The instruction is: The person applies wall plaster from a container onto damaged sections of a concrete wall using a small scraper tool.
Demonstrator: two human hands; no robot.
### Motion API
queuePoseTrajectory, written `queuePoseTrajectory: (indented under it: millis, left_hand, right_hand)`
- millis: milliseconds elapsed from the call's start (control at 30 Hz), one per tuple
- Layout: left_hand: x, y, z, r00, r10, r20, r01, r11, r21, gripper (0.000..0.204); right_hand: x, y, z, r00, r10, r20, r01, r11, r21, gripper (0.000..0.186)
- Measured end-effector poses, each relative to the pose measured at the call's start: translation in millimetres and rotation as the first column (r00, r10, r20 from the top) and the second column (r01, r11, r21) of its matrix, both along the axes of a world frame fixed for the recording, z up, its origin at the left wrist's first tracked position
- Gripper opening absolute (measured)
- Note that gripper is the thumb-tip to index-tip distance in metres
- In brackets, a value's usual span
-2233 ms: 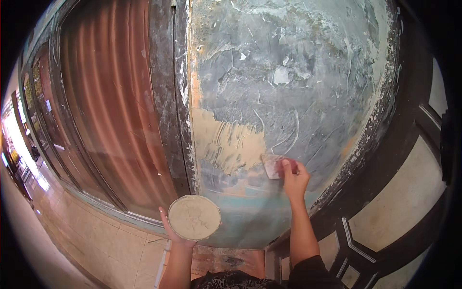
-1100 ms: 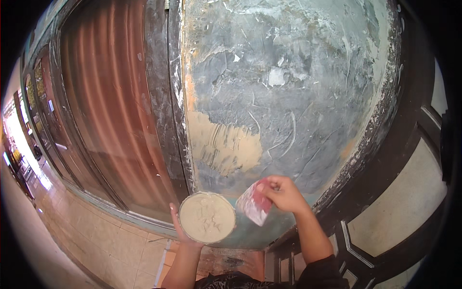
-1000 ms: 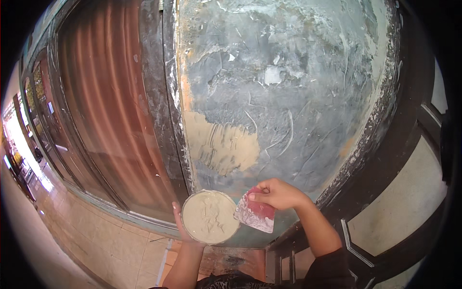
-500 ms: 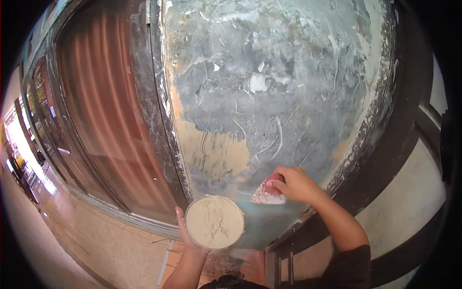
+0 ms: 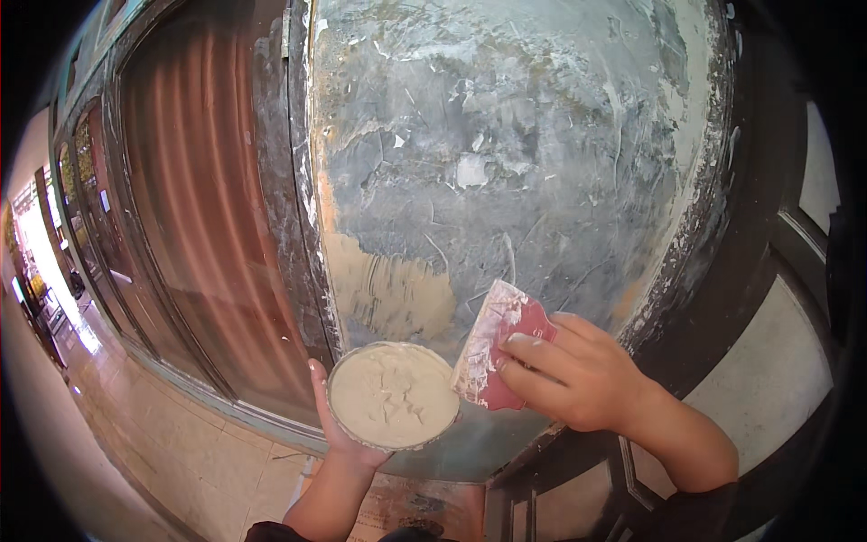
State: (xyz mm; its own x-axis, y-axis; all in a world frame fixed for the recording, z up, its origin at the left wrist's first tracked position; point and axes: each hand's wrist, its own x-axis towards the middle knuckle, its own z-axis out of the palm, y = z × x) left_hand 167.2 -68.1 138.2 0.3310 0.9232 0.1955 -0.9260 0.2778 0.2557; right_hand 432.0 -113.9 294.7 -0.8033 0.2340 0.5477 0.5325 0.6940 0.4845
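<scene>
My left hand grips a round tub of beige putty from its left side and below. The putty's top is smooth with a few ridges in the middle. In my right hand is a red putty scraper, its wide blade smeared with whitish putty and turned toward the tub. The blade's lower corner is close to the tub's right rim; whether they touch I cannot tell. Beyond stands a grey, patchy wall panel, with a fresh beige putty patch at its lower left.
To the left is a dark-framed glass pane with a reddish-brown curtain behind it. Dark wooden framing with pale panels stands on the right. Floor tiles and a flattened cardboard sheet lie below.
My right hand has drawn the scraper back from the wall, with the blade turned upright beside the tub. The tub has moved slightly left and up, and tilted.
</scene>
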Motion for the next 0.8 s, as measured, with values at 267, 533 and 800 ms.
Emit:
queuePoseTrajectory:
  millis: [267,533,800]
  left_hand:
    - [15,-17,27,0.997,-0.062,-0.049,0.064,0.997,0.052,0.104]
    - [20,-21,24,0.984,-0.147,0.097,0.141,0.988,0.065,0.101]
    - [21,-18,26,0.984,-0.152,0.094,0.145,0.986,0.078,0.098]
  right_hand:
    - [-4,-6,5,0.997,0.055,-0.061,-0.057,0.998,-0.035,0.026]
    - [-5,-12,-8,0.993,0.106,-0.045,-0.108,0.993,-0.044,0.032]
    - [-4,-14,-10,0.992,0.115,-0.045,-0.118,0.989,-0.084,0.033]
